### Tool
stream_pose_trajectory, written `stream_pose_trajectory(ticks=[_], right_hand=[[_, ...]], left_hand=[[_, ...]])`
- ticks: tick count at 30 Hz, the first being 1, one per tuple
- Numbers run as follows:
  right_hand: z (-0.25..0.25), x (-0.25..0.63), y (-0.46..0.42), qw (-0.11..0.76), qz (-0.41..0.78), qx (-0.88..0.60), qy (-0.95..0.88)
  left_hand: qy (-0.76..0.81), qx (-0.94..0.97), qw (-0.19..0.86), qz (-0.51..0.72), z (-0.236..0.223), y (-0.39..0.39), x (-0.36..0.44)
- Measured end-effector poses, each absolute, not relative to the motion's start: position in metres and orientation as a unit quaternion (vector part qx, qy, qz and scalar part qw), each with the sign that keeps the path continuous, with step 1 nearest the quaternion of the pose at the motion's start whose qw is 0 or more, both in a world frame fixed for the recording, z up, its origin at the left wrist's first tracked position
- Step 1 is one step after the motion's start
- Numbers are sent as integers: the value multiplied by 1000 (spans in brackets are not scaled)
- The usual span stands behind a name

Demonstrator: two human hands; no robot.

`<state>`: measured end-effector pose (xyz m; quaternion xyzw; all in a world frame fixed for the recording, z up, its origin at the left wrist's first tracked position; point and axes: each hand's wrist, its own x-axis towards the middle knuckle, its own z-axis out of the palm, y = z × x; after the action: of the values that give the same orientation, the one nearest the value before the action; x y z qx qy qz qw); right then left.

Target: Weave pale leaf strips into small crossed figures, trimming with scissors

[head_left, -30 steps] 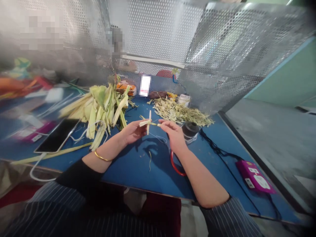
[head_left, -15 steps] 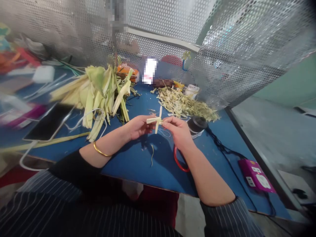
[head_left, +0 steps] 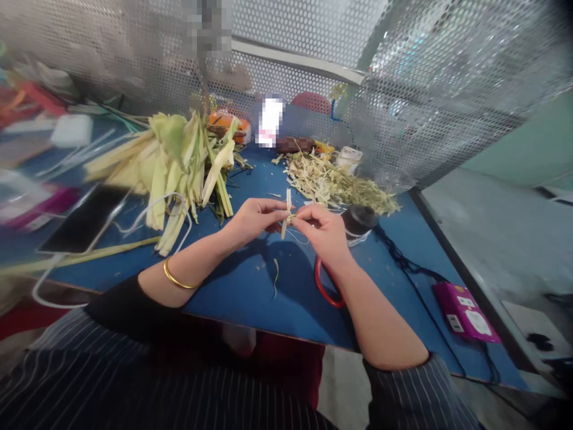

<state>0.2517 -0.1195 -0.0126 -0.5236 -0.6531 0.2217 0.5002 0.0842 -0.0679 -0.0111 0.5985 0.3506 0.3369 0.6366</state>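
Observation:
Between my two hands is a small cross-shaped piece of pale husk strips [head_left: 289,198], held above the blue table. My left hand [head_left: 253,222] pinches it from the left, thumb and forefinger at the crossing. From the right, the fingertips of my right hand [head_left: 324,230] are closed on its other end. A thin pale thread [head_left: 299,237] loops below the fingers. Red-handled scissors, or a similar red loop [head_left: 323,289], lie partly hidden under my right wrist. One short husk scrap [head_left: 276,278] rests on the table nearer to me.
Long corn husks [head_left: 168,161] are heaped at left, beside a phone [head_left: 85,221] with a white cable. Shredded husk [head_left: 331,182] lies at the back right. A black thread spool [head_left: 359,221], black cords and a purple power strip [head_left: 465,313] stand right. Perforated metal screening [head_left: 304,36] rises behind.
My left thumb and fingers have shifted right and now cover the husk piece's left arm, pinching at its crossing. My hands have come closer together. The camera view has tilted downward.

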Motion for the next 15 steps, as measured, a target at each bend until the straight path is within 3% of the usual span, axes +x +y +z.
stream_pose_trajectory(ticks=[8,15], right_hand=[[-18,259,-116,556,224,-508,-618],[-18,252,-119,536,165,-511,-652]], left_hand=[[343,549,694,314,-10,-69,82],[343,547,695,315,-15,-72,87]])
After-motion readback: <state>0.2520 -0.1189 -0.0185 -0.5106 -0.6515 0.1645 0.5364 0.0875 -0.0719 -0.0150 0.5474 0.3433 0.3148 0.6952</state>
